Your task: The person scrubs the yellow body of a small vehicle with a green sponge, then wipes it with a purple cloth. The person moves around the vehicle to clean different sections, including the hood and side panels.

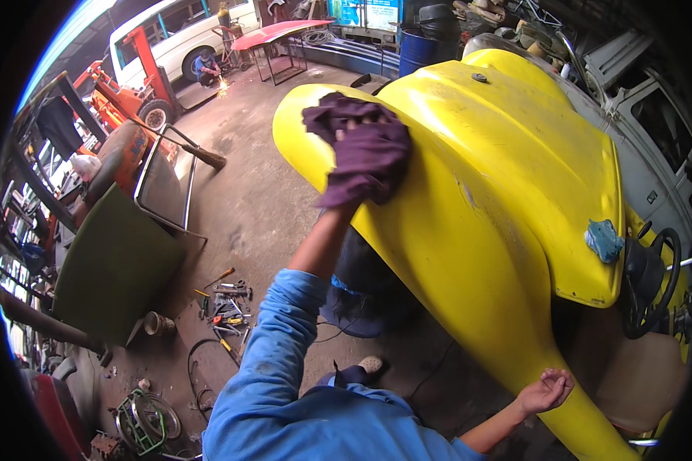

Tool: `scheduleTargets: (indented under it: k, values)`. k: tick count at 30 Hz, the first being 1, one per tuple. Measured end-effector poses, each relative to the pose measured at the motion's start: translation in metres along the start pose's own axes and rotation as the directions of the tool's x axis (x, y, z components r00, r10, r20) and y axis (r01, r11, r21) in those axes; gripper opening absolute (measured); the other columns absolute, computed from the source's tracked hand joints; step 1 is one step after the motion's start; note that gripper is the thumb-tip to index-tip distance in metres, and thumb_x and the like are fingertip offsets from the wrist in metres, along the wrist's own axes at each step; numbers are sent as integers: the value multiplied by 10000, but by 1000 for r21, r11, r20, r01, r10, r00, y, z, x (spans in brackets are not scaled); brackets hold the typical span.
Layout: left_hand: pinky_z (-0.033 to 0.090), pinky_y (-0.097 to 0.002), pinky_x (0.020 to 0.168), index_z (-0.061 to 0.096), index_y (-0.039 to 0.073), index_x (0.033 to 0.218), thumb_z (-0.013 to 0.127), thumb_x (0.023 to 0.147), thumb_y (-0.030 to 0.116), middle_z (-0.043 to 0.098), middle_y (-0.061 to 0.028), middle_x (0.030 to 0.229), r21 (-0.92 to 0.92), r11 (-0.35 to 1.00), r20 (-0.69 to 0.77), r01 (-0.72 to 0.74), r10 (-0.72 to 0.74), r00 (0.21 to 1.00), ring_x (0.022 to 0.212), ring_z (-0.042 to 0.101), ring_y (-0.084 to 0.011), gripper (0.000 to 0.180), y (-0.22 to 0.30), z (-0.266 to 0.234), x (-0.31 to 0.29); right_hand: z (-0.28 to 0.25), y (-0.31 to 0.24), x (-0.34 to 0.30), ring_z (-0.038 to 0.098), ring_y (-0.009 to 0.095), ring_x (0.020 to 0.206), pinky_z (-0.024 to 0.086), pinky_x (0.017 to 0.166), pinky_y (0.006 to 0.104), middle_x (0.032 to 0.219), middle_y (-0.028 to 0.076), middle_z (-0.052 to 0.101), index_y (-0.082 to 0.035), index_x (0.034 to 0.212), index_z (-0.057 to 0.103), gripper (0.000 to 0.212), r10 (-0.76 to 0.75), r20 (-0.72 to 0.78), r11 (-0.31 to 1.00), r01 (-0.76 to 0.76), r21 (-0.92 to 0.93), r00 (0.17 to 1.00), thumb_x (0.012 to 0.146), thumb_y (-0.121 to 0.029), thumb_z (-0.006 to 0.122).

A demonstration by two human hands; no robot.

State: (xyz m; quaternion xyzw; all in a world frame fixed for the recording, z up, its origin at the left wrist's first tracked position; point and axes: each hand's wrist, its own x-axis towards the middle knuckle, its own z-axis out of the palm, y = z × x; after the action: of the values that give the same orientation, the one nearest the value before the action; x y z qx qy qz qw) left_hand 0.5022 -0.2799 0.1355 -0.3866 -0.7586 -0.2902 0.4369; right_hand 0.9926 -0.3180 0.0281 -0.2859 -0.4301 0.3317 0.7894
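Note:
A bunched dark purple cloth [369, 157] lies against the front of a yellow vehicle fender [461, 253]. My left hand [355, 125] grips it and presses it to the curved panel; only some fingertips show among the folds, and the rest is covered. At the lower right, my right hand [546, 392] is beside the rear stretch of the same fender, palm up, its fingers loosely curled together with nothing visible in them. The yellow hood [515, 131] rises next to the fender. Scuff marks run along the fender's surface.
A light blue rag [604, 240] sits on the hood's rear edge, near a black steering wheel [660, 284]. Hand tools [227, 311] lie scattered on the floor at left, by a dark green panel [119, 265]. Far off, a person [206, 67] crouches beside sparks.

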Motion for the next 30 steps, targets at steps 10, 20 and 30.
scheduleTargets:
  k: [10, 20, 30]
  values:
    - [188, -495, 1099, 423, -21, 1298, 424, 879, 334, 358, -253, 1371, -319, 787, 317, -528, 613, 723, 1315, 274, -408, 550, 286, -84, -201, -91, -84, -2, 446, 162, 632, 362, 587, 251, 687, 102, 514, 23, 958, 500, 170, -87, 65, 996, 88, -1, 994, 884, -88, 394]
    - [102, -384, 1139, 294, 55, 1412, 496, 853, 406, 207, -133, 1500, -650, 612, 408, -450, 781, 473, 1397, 155, -269, 691, 287, -114, -261, -118, -108, -23, 469, 142, 608, 369, 552, 223, 693, 85, 524, 5, 930, 505, 159, 28, -37, 999, -30, -45, 999, 894, -112, 404]
    - [151, -522, 1084, 326, 108, 1407, 596, 710, 610, 250, -179, 1470, -330, 943, 324, 42, 71, 943, 1356, 198, -391, 901, 39, -61, -81, -8, -44, -36, 458, 131, 587, 379, 541, 228, 662, 78, 518, -5, 891, 521, 130, 176, 239, 983, -184, 12, 955, 876, -90, 424]
